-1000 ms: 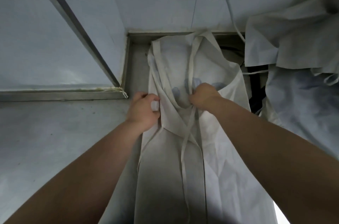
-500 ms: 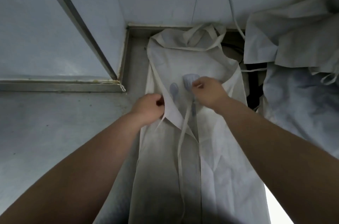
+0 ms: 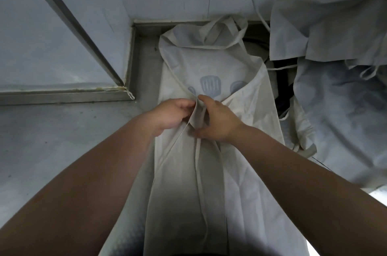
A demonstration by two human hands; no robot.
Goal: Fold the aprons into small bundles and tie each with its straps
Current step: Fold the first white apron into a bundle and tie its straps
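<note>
Counter (image 3: 62, 140) of dull metal runs left of the apron (image 3: 251, 182), which lies lengthwise on it, bib end away from the person. At the apron's left edge, the left hand (image 3: 173, 114) pinches the folded side between curled fingers, apparently to keep that flap turned in over the middle. A strap (image 3: 198, 172) trails from the pinch down the apron's centre, loose, likely saved for tying. On the apron's middle, the right hand (image 3: 219, 123) grips a gathered fold of cloth, thumb below and fingers above, probably to bring the right flap across. Right of the apron, a heap (image 3: 335, 98) of more aprons waits.
</note>
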